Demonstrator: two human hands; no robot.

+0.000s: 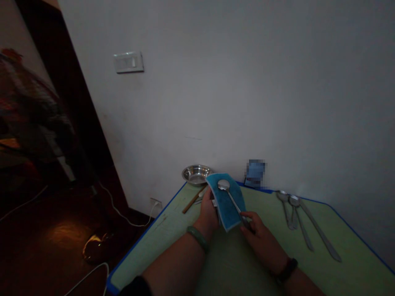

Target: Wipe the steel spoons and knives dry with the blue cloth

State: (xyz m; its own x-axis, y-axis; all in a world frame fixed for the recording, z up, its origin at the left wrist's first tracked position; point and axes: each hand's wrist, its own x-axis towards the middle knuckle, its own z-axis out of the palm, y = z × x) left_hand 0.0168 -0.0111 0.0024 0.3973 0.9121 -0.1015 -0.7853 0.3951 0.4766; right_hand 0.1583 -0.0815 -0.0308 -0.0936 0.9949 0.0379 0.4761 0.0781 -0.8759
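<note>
— Holding what, the left hand (210, 211)?

— A folded blue cloth (231, 209), stood up on its edge. The hand is closed on its lower part, though the cloth hides most of the fingers. A jade-green bangle (197, 239) circles that wrist.

— And the right hand (261, 238)?

— Gripping a steel spoon (232, 200) near the end of its handle, between thumb and forefinger. A black wristband (286, 271) sits on that wrist.

— Location of the spoon and cloth?

— Both are held above the far-middle part of a green-topped table (148, 250) with blue edging. The spoon lies slantwise across the cloth's face, its bowl up near the top edge, touching the cloth.

— Other items, please, as labelled.

— To the right of the hands, a group of steel spoons (293, 209) lies on the tabletop, bowls toward the wall, handles toward the viewer. Left of the cloth, a thin wooden stick (193, 200) lies on the table, just behind the left hand. A shallow stainless steel bowl (197, 174) sits at the far corner against the wall. A pixelated blue object (255, 172) stands at the far edge, too blurred to identify. Below the table's left edge, a wall socket (156, 203) feeds a white cable (129, 218) along the dark floor.
</note>
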